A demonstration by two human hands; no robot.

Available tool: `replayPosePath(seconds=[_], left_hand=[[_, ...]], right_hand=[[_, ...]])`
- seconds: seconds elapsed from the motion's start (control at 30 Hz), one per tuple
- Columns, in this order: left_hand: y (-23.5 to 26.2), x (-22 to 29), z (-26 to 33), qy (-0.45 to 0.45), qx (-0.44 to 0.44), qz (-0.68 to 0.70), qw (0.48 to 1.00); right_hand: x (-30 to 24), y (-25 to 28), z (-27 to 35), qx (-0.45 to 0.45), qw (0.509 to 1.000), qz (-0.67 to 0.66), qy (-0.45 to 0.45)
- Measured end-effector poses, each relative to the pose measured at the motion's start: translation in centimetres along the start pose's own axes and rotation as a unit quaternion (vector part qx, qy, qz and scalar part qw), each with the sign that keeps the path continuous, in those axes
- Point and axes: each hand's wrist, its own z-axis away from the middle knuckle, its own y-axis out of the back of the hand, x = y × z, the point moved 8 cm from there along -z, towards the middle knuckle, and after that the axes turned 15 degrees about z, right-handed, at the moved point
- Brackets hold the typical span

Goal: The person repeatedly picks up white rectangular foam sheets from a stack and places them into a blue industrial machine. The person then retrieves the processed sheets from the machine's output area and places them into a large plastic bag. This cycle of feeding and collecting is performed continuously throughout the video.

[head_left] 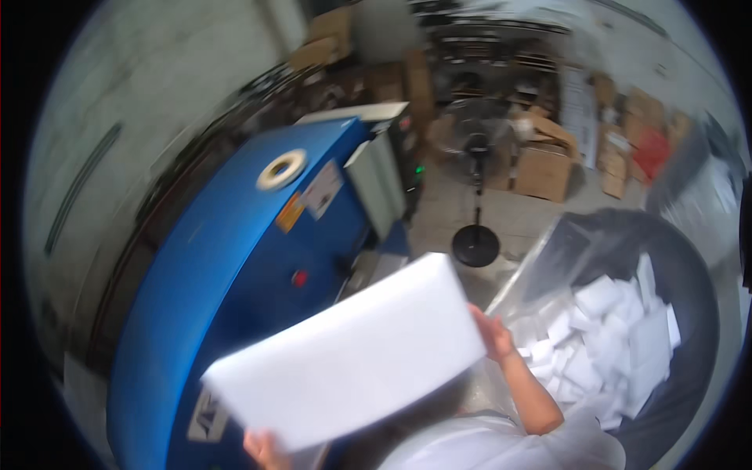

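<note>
A large white rectangular foam-like block [348,352] is held out in front of me, tilted so that its right end is farther away. My left hand [265,448] grips its near left corner, with the fingers partly in view. At the opposite end, my right hand [492,333] presses against the short side, and its fingertips are partly hidden behind the block. The block hangs in front of a big blue machine [211,235], which has a red button [299,277] on its side.
A roll of tape [282,170] lies on the machine's top. To the right, a large dark bag-lined bin [689,290] holds many white pieces [603,329]. Beyond stands a pedestal fan [476,244]. Cardboard boxes [542,172] are stacked near the far wall.
</note>
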Motion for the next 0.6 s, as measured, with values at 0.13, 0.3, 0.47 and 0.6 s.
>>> replayPosePath(seconds=[0.13,0.3,0.47,0.6], left_hand=[[-7.6,-6.9,3.1,0.157,-0.124,0.004,0.980],[-3.8,-14.2,6.1,0.274,-0.127,-0.079,0.950],[8.0,-14.7,5.7,0.200,0.040,-0.296,0.933],[20.4,-13.7,7.1,0.094,0.158,-0.538,0.822]], right_hand=[[3.5,-0.1,0.6,-0.009,0.998,0.048,-0.045],[11.9,5.0,3.2,0.127,0.953,0.251,-0.115],[13.9,12.7,6.2,0.284,0.921,0.243,-0.110],[14.1,15.1,5.3,0.333,0.894,0.287,-0.080]])
